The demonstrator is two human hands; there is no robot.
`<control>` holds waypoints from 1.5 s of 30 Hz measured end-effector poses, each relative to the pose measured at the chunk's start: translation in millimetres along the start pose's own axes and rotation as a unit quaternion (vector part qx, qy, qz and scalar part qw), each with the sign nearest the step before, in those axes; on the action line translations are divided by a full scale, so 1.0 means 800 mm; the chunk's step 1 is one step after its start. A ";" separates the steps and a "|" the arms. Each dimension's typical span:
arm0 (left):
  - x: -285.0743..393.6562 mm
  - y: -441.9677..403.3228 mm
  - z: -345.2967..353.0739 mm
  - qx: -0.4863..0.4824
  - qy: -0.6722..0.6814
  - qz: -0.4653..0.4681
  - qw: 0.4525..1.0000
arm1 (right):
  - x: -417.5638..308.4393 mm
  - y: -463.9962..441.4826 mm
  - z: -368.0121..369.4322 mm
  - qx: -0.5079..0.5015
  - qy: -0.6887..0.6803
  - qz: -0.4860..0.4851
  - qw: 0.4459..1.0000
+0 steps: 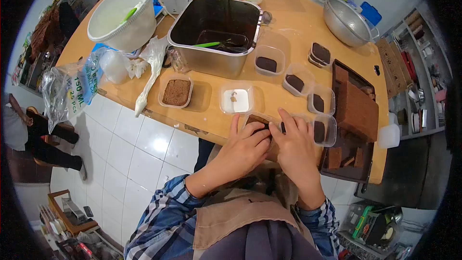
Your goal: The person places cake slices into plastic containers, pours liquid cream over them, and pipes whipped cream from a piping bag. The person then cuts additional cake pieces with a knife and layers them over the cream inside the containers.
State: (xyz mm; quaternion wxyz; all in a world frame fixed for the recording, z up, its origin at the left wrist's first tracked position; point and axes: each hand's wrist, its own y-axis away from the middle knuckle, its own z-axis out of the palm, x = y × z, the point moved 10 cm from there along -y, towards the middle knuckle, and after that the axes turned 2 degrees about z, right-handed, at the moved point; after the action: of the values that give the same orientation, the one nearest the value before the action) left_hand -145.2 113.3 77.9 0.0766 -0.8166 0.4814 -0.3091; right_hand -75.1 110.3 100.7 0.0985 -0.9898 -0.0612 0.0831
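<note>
At the table's front edge, my left hand (244,147) and my right hand (296,151) come together over a clear plastic tub. Both have bent fingers pressing on a piece of chocolate cake (257,119) in its mouth; the fingers partly hide cake and tub. Just beyond my hands is a tub with white cream (237,100). Left of it stands a tub filled with brown cake (176,92). To the right, several tubs with dark cake (319,131) line the table. A tray (347,163) there holds a large chocolate cake block (357,110) and cut pieces.
Behind the tubs stands a deep metal pan (211,60) with dark sauce and a green-handled utensil. A white mixing bowl (120,19), piping bag (153,70) and plastic packaging (72,84) lie to the left. A metal basin (349,21) sits far right. Someone's legs (62,144) show left.
</note>
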 end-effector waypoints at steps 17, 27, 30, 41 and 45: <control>-0.024 0.008 -0.036 0.055 -0.025 -0.038 0.997 | 0.003 -0.003 -0.003 0.019 -0.069 -0.013 0.997; -0.024 0.003 -0.029 0.025 -0.051 -0.053 0.997 | 0.000 -0.010 0.009 0.014 -0.054 -0.005 0.998; -0.022 0.001 -0.029 0.015 -0.048 -0.056 0.997 | -0.002 -0.011 0.007 0.001 -0.057 -0.007 0.998; -0.034 0.021 -0.044 0.078 -0.024 -0.059 0.995 | -0.010 -0.016 0.009 0.027 -0.073 -0.024 0.997; -0.031 0.022 -0.042 0.073 -0.031 -0.055 0.995 | -0.014 -0.020 0.012 0.023 -0.080 -0.021 0.996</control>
State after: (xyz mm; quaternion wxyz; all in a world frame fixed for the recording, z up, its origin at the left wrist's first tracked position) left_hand -186.0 130.5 86.5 0.1335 -0.8434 0.4090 -0.3219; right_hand -89.1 126.3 96.5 0.1181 -0.9759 -0.0874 0.1614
